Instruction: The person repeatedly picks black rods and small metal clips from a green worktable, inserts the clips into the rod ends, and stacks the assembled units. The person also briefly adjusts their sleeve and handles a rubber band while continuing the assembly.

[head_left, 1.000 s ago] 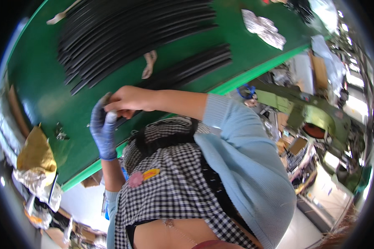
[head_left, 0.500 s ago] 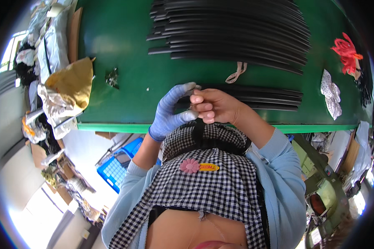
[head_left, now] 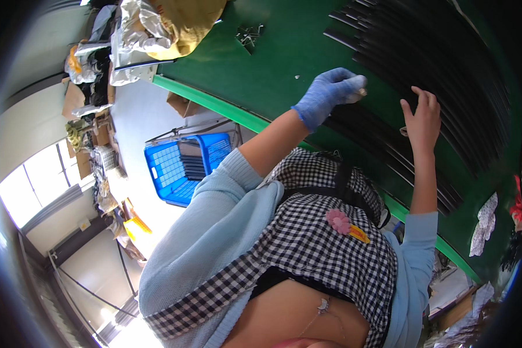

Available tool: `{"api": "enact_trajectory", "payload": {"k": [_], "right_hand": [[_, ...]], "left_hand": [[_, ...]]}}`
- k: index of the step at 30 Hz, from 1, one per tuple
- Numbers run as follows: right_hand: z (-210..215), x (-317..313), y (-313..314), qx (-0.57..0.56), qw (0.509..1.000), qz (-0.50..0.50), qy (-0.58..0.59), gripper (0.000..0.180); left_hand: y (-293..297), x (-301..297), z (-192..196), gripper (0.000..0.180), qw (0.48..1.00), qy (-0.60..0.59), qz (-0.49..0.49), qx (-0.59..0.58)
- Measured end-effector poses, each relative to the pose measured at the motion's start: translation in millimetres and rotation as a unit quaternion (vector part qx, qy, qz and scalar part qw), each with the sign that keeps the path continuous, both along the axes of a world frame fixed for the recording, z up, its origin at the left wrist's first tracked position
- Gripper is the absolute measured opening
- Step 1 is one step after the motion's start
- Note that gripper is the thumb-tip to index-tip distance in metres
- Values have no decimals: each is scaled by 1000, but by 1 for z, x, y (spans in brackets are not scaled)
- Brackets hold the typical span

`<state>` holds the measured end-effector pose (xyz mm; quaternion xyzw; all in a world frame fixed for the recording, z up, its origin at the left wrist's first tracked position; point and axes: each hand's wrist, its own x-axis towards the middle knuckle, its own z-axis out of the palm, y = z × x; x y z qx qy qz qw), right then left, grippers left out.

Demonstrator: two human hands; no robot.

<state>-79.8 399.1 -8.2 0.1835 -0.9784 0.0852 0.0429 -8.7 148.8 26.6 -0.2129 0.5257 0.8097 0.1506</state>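
My left hand [head_left: 333, 95], in a blue glove with pale fingertips, is closed above the near black strips. Whatever it may hold is hidden by the fingers. Over to the right, my right hand [head_left: 424, 123] is bare, with thumb and fingers apart and nothing seen in it. It hovers between the large stack of long black strips [head_left: 441, 75] and the smaller bunch of black strips [head_left: 388, 152] by the table's near edge. A beige loop of cord [head_left: 404, 132] shows beside its wrist.
Small dark metal pieces [head_left: 249, 37] lie on the green table [head_left: 284, 58], near a yellow-brown sack [head_left: 197, 23]. A patterned cloth [head_left: 484, 225] and red ties [head_left: 517, 203] sit at the right. Below the table edge stands a blue basket [head_left: 169, 194] holding dark strips.
My hands, together before, are now apart: the right has gone off to the right and opened. The left has curled its fingers closed. The whole view has tilted and swung left.
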Motion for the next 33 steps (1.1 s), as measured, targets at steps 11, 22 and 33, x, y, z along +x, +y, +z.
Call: {"api": "enact_trajectory", "payload": {"k": [11, 22, 33], "right_hand": [[-23, 9, 3, -1, 998, 43, -41, 45], [54, 30, -18, -109, 987, 92, -67, 43], [112, 65, -32, -386, 800, 14, -458, 44]], "left_hand": [[-43, 50, -40, 27, 987, -59, 129, -70], [-34, 47, -20, 28, 987, -71, 133, -56], [59, 42, 38, 30, 993, 106, 44, 7]]}}
